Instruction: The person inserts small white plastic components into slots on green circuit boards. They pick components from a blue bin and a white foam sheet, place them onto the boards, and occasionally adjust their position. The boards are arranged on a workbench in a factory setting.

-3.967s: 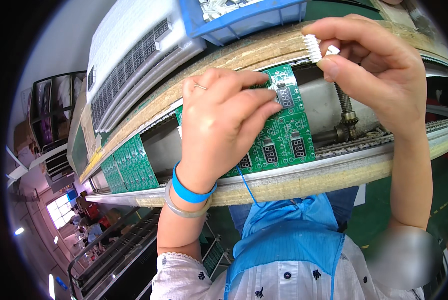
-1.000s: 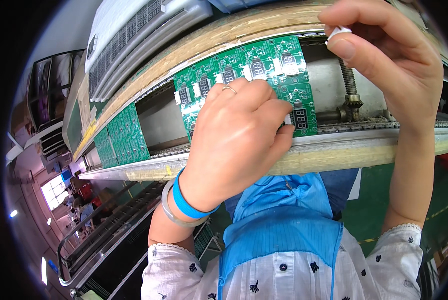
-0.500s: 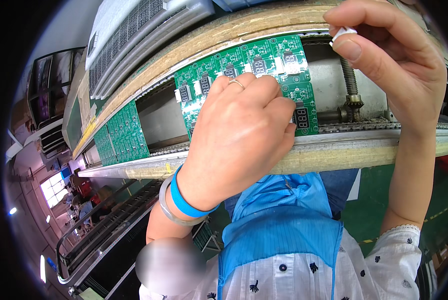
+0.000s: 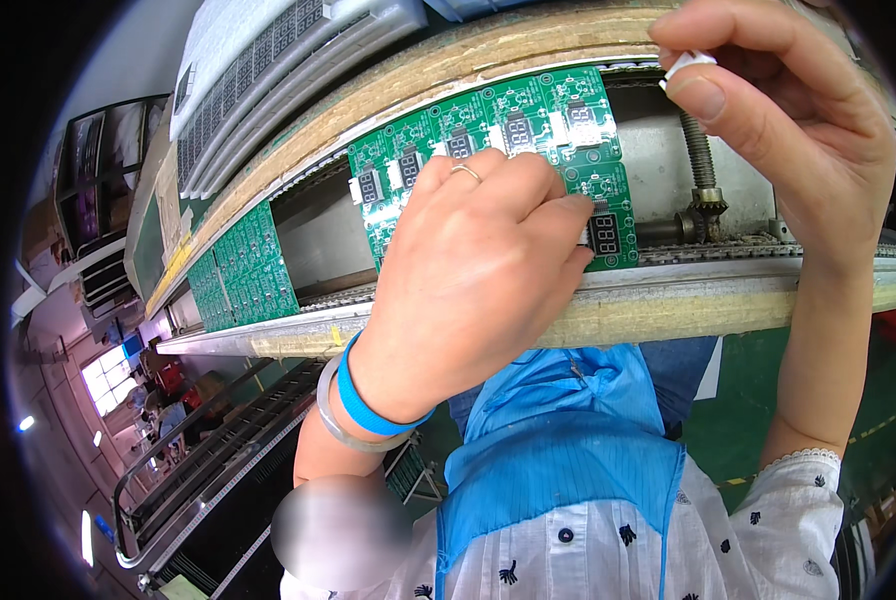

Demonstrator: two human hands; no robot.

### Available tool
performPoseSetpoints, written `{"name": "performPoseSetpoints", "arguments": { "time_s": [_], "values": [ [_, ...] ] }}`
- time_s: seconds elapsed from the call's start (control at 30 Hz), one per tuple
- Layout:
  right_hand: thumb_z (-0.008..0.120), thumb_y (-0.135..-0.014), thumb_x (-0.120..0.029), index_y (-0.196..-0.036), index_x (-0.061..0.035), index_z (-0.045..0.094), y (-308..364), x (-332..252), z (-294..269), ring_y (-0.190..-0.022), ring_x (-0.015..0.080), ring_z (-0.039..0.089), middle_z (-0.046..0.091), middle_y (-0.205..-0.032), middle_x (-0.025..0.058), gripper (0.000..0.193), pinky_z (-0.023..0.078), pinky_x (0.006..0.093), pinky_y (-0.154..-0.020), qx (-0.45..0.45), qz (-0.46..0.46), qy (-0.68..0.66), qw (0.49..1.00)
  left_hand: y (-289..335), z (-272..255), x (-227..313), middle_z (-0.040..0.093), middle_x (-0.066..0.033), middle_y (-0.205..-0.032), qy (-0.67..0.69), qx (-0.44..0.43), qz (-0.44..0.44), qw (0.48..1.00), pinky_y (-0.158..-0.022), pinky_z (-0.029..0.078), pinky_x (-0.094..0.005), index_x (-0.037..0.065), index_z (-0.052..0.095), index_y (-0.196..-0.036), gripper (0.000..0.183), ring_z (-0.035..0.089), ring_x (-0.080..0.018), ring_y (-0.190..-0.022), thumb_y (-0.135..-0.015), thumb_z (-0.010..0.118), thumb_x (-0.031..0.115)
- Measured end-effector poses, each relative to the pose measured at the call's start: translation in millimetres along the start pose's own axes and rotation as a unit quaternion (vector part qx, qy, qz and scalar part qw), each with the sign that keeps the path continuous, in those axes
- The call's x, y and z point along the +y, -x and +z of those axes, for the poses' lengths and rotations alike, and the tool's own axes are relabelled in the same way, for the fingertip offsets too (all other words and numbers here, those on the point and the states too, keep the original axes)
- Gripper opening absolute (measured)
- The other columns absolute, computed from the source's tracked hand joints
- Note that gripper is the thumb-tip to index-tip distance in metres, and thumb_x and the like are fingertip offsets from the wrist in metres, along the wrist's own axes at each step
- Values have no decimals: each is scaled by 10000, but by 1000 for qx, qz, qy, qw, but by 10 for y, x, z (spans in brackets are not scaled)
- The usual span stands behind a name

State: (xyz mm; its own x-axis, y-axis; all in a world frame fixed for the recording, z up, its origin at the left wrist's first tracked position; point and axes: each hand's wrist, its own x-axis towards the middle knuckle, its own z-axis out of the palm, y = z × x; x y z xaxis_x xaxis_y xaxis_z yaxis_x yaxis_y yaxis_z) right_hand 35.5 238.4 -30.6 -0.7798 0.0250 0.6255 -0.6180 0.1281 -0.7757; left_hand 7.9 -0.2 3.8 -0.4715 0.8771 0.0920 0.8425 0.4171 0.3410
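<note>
A green circuit board panel [image 4: 608, 185] lies across the rails, with several black digit displays [image 4: 516, 132] and small white connectors [image 4: 558, 130] mounted on it. Over its lower middle bends my left hand [image 4: 483, 265], fingers curled and pressed down at the board. Whatever those fingers hold, if anything, is hidden beneath them, as is part of the panel. Up at the right, beyond the panel's edge, my right hand [image 4: 798, 130] pinches a small white plastic connector [image 4: 690, 68] between thumb and fingers, held above the rail.
More green boards [image 4: 243, 270] sit further left on the same track. Behind the wooden far rail, foam trays [image 4: 278, 90] with rows of displays are stacked. A threaded metal rod [image 4: 701, 160] crosses the track at right. The near rail [image 4: 668, 305] runs between my body and the boards.
My left hand has shifted very slightly toward me, its fingers still pressed at the panel. The right hand stays nearly still with the white connector.
</note>
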Motion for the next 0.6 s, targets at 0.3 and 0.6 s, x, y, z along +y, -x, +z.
{"name": "performPoseSetpoints", "arguments": {
  "time_s": [0.3, 0.6],
  "values": [
    [817, -819, 22, -1035, 95, 723, 0, 52, -6, -750, 111, 685, 722, -920, 144, 246, 539, 201, -638, 4, -7, -14, 1000, 24, -3, -29, 657, -62, -890, 2, 6, -9, 1000, -744, 448, -402, 53, 740, -963, 263, 627, -280, -836, -716, 822, 88],
    [812, -819, 21, -1034, 89, 722, -2, 37, -25, -755, 112, 673, 717, -928, 141, 242, 520, 208, -646, -9, -12, 24, 1000, 8, -4, -30, 637, -56, -865, -26, -5, 0, 1000, -734, 439, -398, 55, 720, -909, 241, 618, -271, -819, -688, 806, 96]
  ]
}}
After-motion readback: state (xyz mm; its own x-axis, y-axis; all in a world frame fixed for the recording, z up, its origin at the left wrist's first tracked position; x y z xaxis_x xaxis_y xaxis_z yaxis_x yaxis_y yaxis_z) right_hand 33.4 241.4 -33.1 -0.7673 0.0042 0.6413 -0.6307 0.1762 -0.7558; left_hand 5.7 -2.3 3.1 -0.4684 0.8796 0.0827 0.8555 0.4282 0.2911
